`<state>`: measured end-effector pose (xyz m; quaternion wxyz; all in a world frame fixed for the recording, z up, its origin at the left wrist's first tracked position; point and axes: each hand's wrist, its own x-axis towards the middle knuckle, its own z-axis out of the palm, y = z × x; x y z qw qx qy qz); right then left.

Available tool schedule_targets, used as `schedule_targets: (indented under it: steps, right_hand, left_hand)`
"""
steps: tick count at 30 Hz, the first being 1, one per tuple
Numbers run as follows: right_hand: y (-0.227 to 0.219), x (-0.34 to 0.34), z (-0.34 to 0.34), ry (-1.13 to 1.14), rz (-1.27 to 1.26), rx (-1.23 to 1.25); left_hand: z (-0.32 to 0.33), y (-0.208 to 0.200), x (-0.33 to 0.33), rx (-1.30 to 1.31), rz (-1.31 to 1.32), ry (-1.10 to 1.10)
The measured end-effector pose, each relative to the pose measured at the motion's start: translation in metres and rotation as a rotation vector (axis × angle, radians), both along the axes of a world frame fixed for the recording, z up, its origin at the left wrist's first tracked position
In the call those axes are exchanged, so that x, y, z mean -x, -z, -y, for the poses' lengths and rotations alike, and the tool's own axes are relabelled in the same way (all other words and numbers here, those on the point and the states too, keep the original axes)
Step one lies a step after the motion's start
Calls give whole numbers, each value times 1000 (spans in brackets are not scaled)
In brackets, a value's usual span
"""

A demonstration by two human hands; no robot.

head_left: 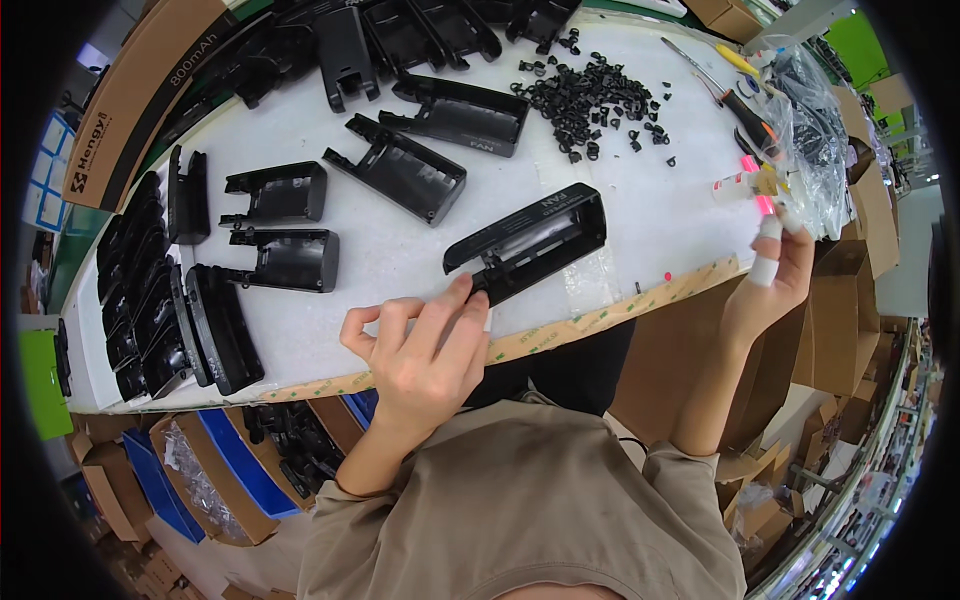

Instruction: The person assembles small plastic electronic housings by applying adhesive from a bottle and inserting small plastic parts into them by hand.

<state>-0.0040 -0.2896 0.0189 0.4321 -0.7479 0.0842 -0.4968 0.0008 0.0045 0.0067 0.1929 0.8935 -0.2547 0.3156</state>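
Observation:
A long black plastic housing [575, 242] with an open slot lies tilted near the table's front edge. My left hand [425, 350] grips its lower left end between thumb and index finger, the other fingers bent beside it. My right hand [778, 265] is raised past the table's right edge, white covers on some fingertips. Its fingers are bent but apart, and I see nothing held between them. Just beyond those fingertips is a small white bottle [735, 187] with red print, beside a bright pink strip-like thing [750, 163].
Several more black housings [405, 170] lie at the centre and left. A heap of small black clips [590, 100] is at the back. A screwdriver [700, 70], orange-and-black pliers [748, 118] and clear plastic bags [815, 110] lie at the right. Cardboard boxes [840, 320] stand beside and below the table.

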Motion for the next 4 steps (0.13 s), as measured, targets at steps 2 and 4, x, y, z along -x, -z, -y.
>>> schedule_targets:
  steps: [2, 4]
  right_hand:
    - [6, -3, 17, 117, -54, -20]
    - [16, -10, 38, 44, -172, 58]
  left_hand:
    - [-1, -1, 0, -2, -5, 5]
    - [0, 0, -1, -1, -6, 16]
